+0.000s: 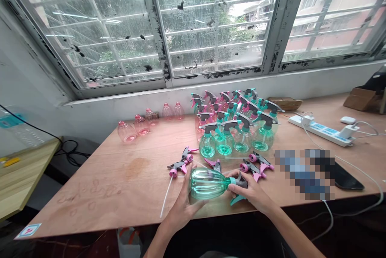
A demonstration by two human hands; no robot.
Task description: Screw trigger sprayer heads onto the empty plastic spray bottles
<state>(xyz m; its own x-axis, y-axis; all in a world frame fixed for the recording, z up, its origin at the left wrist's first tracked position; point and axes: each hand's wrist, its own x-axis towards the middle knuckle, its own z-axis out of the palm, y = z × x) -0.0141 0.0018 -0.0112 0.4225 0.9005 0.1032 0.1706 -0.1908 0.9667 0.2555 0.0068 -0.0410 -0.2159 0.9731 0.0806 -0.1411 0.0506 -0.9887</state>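
Teal spray bottle (208, 184) held sideways, left hand (183, 205) grasping its base, right hand (249, 191) grasping its grey sprayer (241, 181).

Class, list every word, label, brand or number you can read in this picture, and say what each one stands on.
No legible words anywhere.
Sticker on the corner of the plywood table: too small to read.
Blue label at the far left: too blurred.
White power strip: blue markings too small.
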